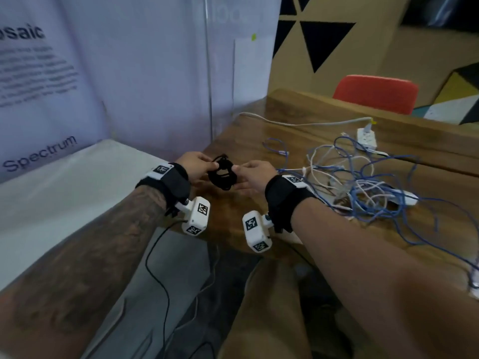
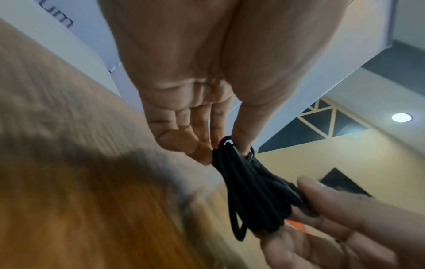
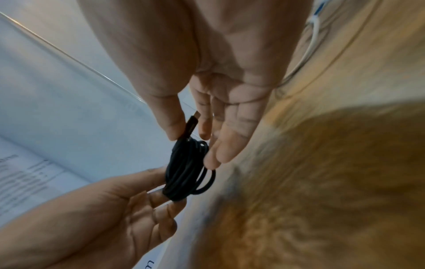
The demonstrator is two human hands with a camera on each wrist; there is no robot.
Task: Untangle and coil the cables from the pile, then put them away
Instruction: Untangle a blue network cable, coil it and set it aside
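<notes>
left hand pinches black usb cable coil | right hand pinches opposite side, by plug | judged light, limp, springy; grip across all loops

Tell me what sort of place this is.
Probably an office or shared workspace: a long wooden table with a white power strip, an orange upholstered chair behind it, and a white printed display board alongside.

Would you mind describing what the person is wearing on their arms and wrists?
Both forearms are bare; the left forearm is tattooed. Each wrist has a black strap carrying a white camera block with black-and-white square markers. A thin black wire hangs from the left block.
</notes>
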